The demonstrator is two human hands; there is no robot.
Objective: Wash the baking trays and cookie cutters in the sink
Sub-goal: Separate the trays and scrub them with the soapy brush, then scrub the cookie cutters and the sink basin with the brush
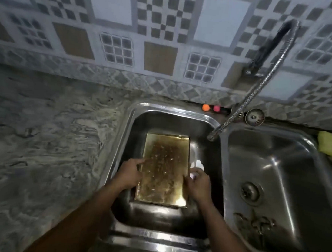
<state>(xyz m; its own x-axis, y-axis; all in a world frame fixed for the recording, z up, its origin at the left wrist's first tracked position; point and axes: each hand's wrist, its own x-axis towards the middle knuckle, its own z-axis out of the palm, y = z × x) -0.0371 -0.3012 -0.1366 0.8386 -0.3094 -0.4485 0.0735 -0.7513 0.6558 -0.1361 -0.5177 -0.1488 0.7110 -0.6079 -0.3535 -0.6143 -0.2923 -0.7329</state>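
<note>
The left hand (127, 174) lies on the left rim of the tray (164, 171). Its index finger is straight and reaches onto the stained floor. Whether the other fingers pinch the rim cannot be told. The right hand (197, 184) curls its fingers over the right rim, with something white and blurred at its fingertips. The tray sits lengthwise, near to far, in the left basin (142, 112). Dark gaps show along its left, right and far sides, and less room at the near end. The spout (211, 137) hangs over the basin's far right corner. The right basin (295, 174) lies beside it, and the counter (42, 137) stretches left.
</note>
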